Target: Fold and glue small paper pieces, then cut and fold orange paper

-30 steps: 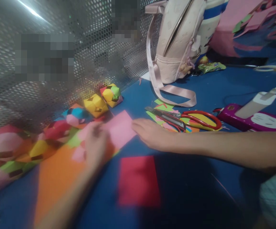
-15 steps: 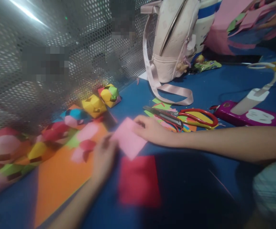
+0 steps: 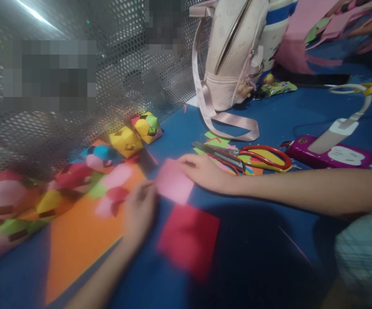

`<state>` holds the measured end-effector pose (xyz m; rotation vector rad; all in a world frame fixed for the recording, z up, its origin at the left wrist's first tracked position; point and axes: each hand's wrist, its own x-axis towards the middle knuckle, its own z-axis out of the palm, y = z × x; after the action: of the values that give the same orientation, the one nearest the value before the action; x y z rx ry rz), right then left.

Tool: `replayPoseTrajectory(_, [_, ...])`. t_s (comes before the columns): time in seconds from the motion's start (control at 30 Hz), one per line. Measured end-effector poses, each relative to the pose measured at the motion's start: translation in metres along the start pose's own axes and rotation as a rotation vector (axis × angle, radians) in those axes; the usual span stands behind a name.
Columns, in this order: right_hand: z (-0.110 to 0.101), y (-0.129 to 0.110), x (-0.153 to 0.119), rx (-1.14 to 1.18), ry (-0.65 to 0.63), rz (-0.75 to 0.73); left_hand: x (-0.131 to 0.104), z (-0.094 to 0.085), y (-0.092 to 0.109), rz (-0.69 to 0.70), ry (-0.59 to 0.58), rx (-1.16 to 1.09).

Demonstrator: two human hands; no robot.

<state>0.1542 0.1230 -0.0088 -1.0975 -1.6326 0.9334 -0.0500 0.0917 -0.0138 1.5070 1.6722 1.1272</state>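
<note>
Pink sheet [image 3: 175,182] sits mid-table between the two hands, its lower corner meeting the top edge of the red sheet [image 3: 190,240] in view; can't tell if they touch. Right hand [image 3: 208,175]: fingers bent together over the sheet's upper right edge — can't tell if it's a real pinch. Left hand [image 3: 140,208]: fingers curled, tips at the sheet's left edge, blurred, grip unclear. Red sheet lies askew on the blue table [image 3: 253,253]. Left of the left hand: orange sheet [image 3: 83,246], folded paper pieces on its upper part. Yellow paper ball [image 3: 126,142] stands farther back, near the perforated panel [image 3: 118,86]. Red-handled scissors [image 3: 216,150] rest on paper scraps just beyond the right hand; backpack [image 3: 229,81] behind them.
</note>
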Motion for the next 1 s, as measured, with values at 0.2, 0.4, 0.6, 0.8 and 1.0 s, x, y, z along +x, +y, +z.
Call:
replayPoseTrajectory(0.2, [0.002,0.001,-0.002,0.020,-0.011,-0.031,0.001,0.001,0.000,0.052,-0.016,0.020])
replayPoseTrajectory(0.4, [0.004,0.009,0.002,0.008,0.071,0.008,0.003,0.000,-0.001,-0.070,0.047,-0.130])
replayPoseTrajectory(0.6, [0.007,0.012,0.002,0.006,0.059,-0.015,-0.002,0.001,0.001,-0.044,-0.014,-0.170])
replayPoseTrajectory(0.8, [0.009,0.008,-0.001,-0.039,-0.003,-0.054,-0.003,0.001,0.004,0.038,0.002,-0.077])
replayPoseTrajectory(1.0, [0.012,0.012,0.006,-0.050,-0.013,0.026,-0.001,0.001,0.007,0.027,-0.083,-0.012])
